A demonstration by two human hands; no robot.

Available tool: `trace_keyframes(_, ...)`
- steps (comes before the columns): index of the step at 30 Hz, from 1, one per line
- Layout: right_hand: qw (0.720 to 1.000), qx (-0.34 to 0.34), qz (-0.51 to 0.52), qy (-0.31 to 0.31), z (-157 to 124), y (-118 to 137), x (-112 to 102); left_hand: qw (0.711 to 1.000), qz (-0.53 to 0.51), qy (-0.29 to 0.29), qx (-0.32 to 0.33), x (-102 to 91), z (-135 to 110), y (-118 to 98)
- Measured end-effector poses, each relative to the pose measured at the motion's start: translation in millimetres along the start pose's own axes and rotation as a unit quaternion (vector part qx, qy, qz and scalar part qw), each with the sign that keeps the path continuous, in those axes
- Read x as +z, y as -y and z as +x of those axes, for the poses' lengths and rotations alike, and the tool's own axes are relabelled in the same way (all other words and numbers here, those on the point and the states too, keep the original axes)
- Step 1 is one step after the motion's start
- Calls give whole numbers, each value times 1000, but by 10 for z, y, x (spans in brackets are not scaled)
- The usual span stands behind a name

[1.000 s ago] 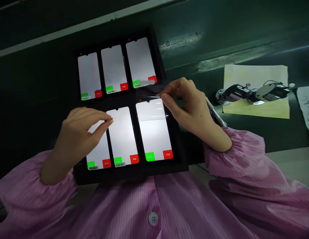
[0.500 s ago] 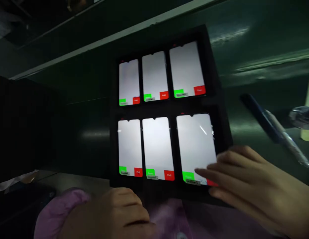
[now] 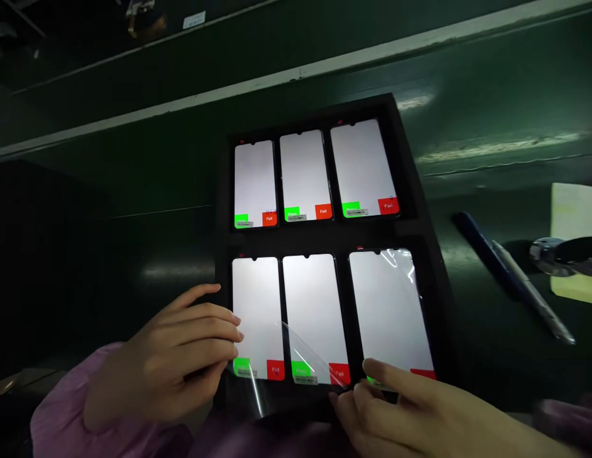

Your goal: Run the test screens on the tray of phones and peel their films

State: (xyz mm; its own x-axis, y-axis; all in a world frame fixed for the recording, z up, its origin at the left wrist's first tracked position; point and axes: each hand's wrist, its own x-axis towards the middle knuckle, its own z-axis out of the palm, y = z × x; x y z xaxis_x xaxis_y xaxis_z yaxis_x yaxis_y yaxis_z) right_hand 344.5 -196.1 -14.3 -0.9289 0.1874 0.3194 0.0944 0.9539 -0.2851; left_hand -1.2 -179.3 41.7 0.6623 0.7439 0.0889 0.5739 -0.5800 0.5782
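Note:
A black tray (image 3: 419,210) holds two rows of three lit phone screens, each white with a green and a red button at the bottom. My left hand (image 3: 176,362) rests against the tray's lower left edge, fingers curled beside the lower left phone (image 3: 255,312). My right hand (image 3: 419,413) is at the bottom edge below the lower right phone (image 3: 391,312), its thumb and fingers pinched on a clear protective film (image 3: 296,356) that lies over the lower middle phone (image 3: 312,312). The lower right phone carries a wrinkled film at its top corner.
The tray sits on a dark green bench. A dark pen (image 3: 510,280) lies to the tray's right. Further right a shiny metal tool (image 3: 563,251) rests on a yellow paper (image 3: 575,210). A pale rail (image 3: 296,73) crosses behind.
The view has shifted left and steadied. My left hand rose from below the tray to its lower left edge. My right hand slid from the lower right screen to the bottom edge, where a film now shows.

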Motion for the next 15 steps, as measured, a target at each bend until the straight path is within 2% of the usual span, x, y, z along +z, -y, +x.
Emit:
trace_keyframes(5,999,-15,-43,4,41,-111,-111,1000,-4,-4,13,44,139,263)
trace_keyframes(11,996,-30,-51,61,64,-142,-108,999,13,-28,17,74,162,347)
trace_keyframes(13,996,-32,-61,57,77,-142,-95,999,30,-35,24,75,158,381)
trace_keyframes(15,997,-20,-69,31,129,-156,-98,996,80,-46,-1,79,170,431)
